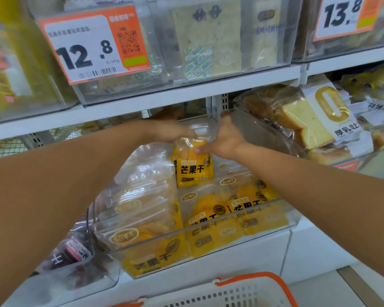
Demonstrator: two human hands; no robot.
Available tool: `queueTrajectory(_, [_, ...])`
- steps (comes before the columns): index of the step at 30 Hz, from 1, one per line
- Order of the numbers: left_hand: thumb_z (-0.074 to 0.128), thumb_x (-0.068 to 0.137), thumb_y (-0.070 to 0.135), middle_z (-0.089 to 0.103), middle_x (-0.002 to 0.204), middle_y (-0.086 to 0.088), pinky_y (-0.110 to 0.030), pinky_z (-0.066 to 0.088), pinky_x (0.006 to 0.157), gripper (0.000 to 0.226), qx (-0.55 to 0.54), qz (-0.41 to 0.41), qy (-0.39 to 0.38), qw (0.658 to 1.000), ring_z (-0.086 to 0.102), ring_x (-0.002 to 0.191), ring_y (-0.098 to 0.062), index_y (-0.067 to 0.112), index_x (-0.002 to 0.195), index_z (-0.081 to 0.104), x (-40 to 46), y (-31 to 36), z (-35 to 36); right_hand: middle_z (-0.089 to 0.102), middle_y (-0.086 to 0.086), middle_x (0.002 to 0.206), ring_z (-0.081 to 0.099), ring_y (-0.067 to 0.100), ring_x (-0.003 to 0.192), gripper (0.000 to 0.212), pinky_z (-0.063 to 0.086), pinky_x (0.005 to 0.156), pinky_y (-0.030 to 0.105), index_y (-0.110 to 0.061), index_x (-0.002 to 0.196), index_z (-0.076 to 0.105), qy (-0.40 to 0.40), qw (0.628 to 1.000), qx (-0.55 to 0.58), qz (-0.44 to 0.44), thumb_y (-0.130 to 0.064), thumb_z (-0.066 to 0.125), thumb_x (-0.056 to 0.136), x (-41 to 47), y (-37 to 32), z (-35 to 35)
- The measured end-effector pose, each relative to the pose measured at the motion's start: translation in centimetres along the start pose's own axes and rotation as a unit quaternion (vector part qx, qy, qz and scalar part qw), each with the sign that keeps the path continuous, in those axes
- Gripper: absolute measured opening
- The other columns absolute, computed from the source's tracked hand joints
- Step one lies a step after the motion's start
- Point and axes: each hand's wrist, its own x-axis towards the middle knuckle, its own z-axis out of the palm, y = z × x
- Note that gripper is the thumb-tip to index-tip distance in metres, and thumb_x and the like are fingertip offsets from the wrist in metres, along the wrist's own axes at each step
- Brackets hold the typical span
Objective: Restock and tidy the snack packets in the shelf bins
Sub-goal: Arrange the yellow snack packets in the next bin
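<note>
Yellow mango packet (pixel 194 165) stands upright at the far middle of the clear bin (pixel 208 229); your left hand (pixel 169 131) grips its top, your right hand (pixel 225 138) pinches its upper edge by the thumb.

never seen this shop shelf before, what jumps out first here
Two bare arms reach into a clear bin of yellow mango packets, left hand and right hand gripping one upright packet at centre. Upper left hangs a big orange price tag reading 12.8.
</note>
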Motion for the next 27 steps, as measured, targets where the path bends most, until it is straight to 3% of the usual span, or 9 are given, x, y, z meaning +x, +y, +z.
queueTrajectory(2, [0.081, 0.078, 0.039, 0.032, 0.157, -0.008, -0.028, 0.039, 0.105, 0.102, 0.161, -0.015, -0.038, 0.986, 0.039, 0.138, -0.024, 0.016, 0.156, 0.019, -0.1, 0.0, 0.1, 0.037, 0.012, 0.156, 0.048, 0.030, 0.134, 0.122, 0.052, 0.102, 0.044, -0.014, 0.157, 0.018, -0.101, 0.993, 0.043, 0.044, -0.034, 0.094, 0.064, 0.3, 0.5, 0.3])
queueTrajectory(4, [0.089, 0.068, 0.035, 0.039, 0.150, -0.010, -0.034, 0.043, 0.105, 0.107, 0.246, -0.005, -0.011, 0.969, 0.043, 0.133, -0.027, 0.013, 0.152, 0.028, 0.4, 0.0, 0.7, 0.040, 0.010, 0.154, 0.054, 0.029, 0.127, 0.109, 0.056, 0.096, 0.045, -0.017, 0.157, 0.021, -0.157, 0.986, 0.030, 0.038, -0.024, 0.090, 0.073, 0.3, 0.9, 0.7])
queueTrajectory(10, [0.097, 0.053, 0.031, 0.040, 0.146, -0.014, -0.037, 0.049, 0.095, 0.124, 0.302, 0.036, 0.059, 0.951, 0.048, 0.128, -0.034, 0.018, 0.152, 0.023, 1.5, -0.7, 2.2, 0.047, 0.010, 0.147, 0.053, 0.027, 0.128, 0.069, 0.052, 0.102, 0.044, -0.016, 0.146, 0.040, -0.139, 0.984, 0.109, -0.035, -0.004, 0.074, 0.088, 0.2, 1.3, 0.6])
queueTrajectory(13, [0.091, 0.057, 0.049, 0.042, 0.143, -0.011, -0.042, 0.050, 0.095, 0.117, 0.322, 0.047, 0.102, 0.940, 0.049, 0.125, -0.035, 0.022, 0.150, 0.025, 1.6, -1.6, 2.1, 0.049, 0.007, 0.146, 0.050, 0.024, 0.133, 0.068, 0.047, 0.105, 0.035, -0.015, 0.149, 0.039, -0.109, 0.990, 0.028, -0.082, -0.020, 0.074, 0.091, 0.1, 0.9, 0.1])
queueTrajectory(15, [0.087, 0.062, 0.054, 0.045, 0.138, -0.009, -0.043, 0.049, 0.094, 0.107, 0.359, 0.050, 0.113, 0.925, 0.048, 0.123, -0.035, 0.023, 0.147, 0.031, 1.5, -1.7, 2.0, 0.056, 0.008, 0.136, 0.054, 0.027, 0.127, 0.067, 0.047, 0.101, 0.034, -0.009, 0.141, 0.048, -0.109, 0.981, -0.132, -0.088, -0.045, 0.071, 0.090, 0.2, 0.5, -0.8])
queueTrajectory(18, [0.084, 0.063, 0.057, 0.046, 0.134, -0.010, -0.043, 0.048, 0.092, 0.100, 0.379, 0.040, 0.111, 0.918, 0.046, 0.121, -0.033, 0.022, 0.144, 0.035, 1.6, -1.6, 1.8, 0.060, 0.003, 0.108, 0.059, 0.030, 0.114, 0.077, 0.048, 0.096, 0.036, -0.002, 0.117, 0.063, -0.223, 0.890, -0.395, -0.050, -0.067, 0.072, 0.077, 0.1, 0.3, -2.4])
queueTrajectory(21, [0.086, 0.059, 0.057, 0.044, 0.133, -0.011, -0.043, 0.049, 0.091, 0.100, 0.374, 0.037, 0.125, 0.918, 0.044, 0.121, -0.033, 0.021, 0.139, 0.038, 1.2, -1.6, 1.7, 0.062, -0.002, 0.083, 0.063, 0.028, 0.111, 0.060, 0.049, 0.101, 0.043, -0.012, 0.080, 0.064, -0.313, 0.809, -0.497, -0.025, -0.067, 0.081, 0.064, -0.6, 0.5, -2.5])
queueTrajectory(24, [0.089, 0.055, 0.055, 0.040, 0.138, -0.010, -0.042, 0.047, 0.095, 0.105, 0.314, 0.110, 0.138, 0.933, 0.042, 0.124, -0.033, 0.026, 0.141, 0.036, 0.8, -1.5, 1.5, 0.061, 0.004, 0.129, 0.058, 0.028, 0.123, 0.079, 0.049, 0.099, 0.037, -0.011, 0.126, 0.062, -0.318, 0.818, -0.479, -0.031, -0.056, 0.086, 0.066, -1.2, 0.3, -2.5])
queueTrajectory(27, [0.089, 0.057, 0.054, 0.047, 0.132, -0.004, -0.031, 0.040, 0.079, 0.088, 0.296, 0.115, 0.067, 0.946, 0.048, 0.112, -0.026, 0.026, 0.129, 0.047, 0.2, -0.5, 1.7, 0.051, 0.008, 0.143, 0.056, 0.030, 0.124, 0.085, 0.057, 0.091, 0.039, -0.010, 0.136, 0.056, -0.336, 0.800, -0.496, -0.026, -0.051, 0.086, 0.068, -1.7, -0.2, -2.8])
